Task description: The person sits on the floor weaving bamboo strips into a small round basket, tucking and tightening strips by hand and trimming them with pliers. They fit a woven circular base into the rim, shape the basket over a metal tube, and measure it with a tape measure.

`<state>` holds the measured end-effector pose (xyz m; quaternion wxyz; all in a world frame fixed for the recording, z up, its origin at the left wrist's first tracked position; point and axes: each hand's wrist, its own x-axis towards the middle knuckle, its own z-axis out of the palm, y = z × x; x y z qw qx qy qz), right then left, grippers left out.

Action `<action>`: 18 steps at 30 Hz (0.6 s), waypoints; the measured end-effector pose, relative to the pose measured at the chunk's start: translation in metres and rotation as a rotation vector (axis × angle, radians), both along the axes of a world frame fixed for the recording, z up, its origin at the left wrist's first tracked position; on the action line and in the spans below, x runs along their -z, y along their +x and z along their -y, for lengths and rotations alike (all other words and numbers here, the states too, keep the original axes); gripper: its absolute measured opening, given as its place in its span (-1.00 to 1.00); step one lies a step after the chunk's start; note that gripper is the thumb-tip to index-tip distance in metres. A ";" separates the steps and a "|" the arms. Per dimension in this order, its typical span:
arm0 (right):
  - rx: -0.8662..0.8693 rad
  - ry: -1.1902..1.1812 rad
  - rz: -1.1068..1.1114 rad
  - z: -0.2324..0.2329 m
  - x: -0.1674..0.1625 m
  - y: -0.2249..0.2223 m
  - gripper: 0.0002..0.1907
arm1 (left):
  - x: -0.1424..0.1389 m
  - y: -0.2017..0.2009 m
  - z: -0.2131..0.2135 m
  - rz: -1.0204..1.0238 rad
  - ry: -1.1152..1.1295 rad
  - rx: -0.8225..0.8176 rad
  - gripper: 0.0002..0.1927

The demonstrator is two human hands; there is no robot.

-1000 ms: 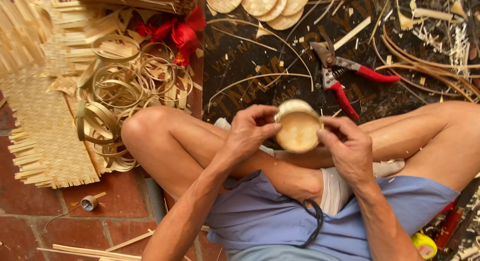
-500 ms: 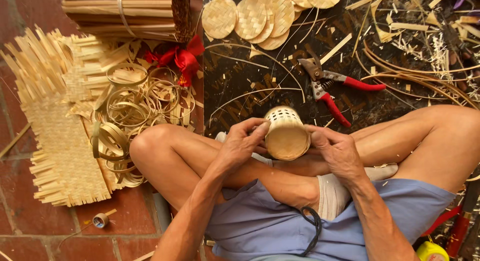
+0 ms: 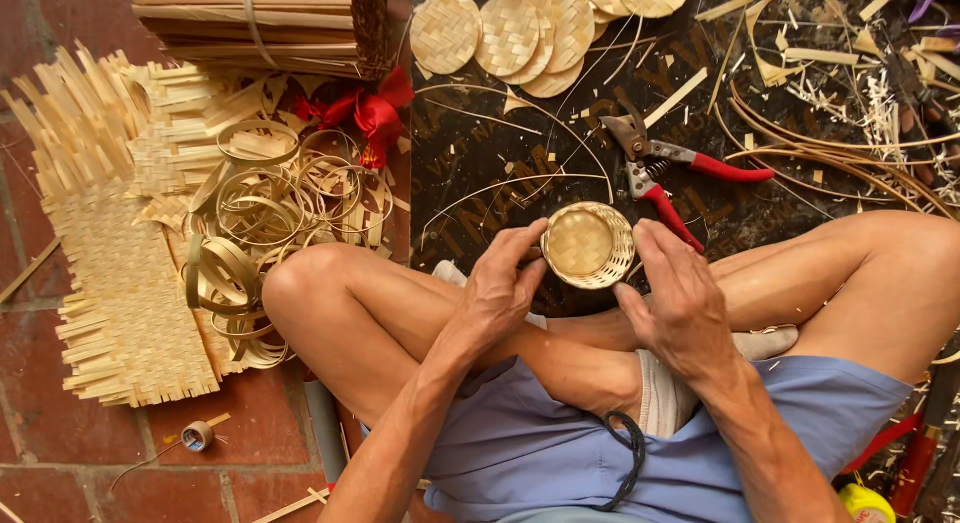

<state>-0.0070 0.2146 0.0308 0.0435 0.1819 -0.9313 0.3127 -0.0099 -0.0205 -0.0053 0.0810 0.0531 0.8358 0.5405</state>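
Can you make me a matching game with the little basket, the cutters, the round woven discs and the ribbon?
Things:
1. little basket
2. cutters
3. round woven discs
4. ribbon

Where or how:
A. overlapping at the top of the dark mat
B. red, beside the bamboo rings
C. held between both hands
D. lying on the dark mat, red handles

Pairs: 1-C, 2-D, 3-A, 4-B

**Both hands raised over crossed legs**

The left hand (image 3: 500,288) curls its fingers (image 3: 520,245) inward, thumb tucked beside them. The right hand (image 3: 672,298) mirrors it, fingers (image 3: 655,245) bent, thumb angled toward the left. Both forearms rise from the lap, wrists slightly bent, above the bare crossed knees.
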 end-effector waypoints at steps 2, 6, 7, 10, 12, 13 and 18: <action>-0.143 0.108 -0.078 0.003 -0.015 0.001 -0.34 | 0.005 -0.002 -0.001 0.039 0.028 -0.054 -0.58; -0.526 0.327 -0.004 0.023 -0.017 -0.011 -0.38 | 0.007 -0.007 -0.005 0.076 0.103 -0.052 -0.62; -0.586 0.484 0.056 0.028 -0.012 -0.017 -0.46 | 0.006 -0.007 -0.007 0.172 0.123 -0.074 -0.62; -0.746 0.724 0.130 0.035 0.008 -0.036 -0.56 | 0.004 -0.009 -0.010 0.259 0.109 -0.092 -0.64; -0.817 0.582 0.037 0.032 0.021 -0.048 -0.47 | 0.004 -0.009 -0.011 0.186 0.067 -0.073 -0.65; -0.851 0.623 0.008 0.031 0.026 -0.053 -0.46 | 0.004 -0.009 -0.011 0.127 0.042 -0.057 -0.66; -0.987 0.809 0.050 0.030 0.037 -0.058 -0.45 | 0.004 -0.010 -0.010 0.072 0.012 -0.038 -0.66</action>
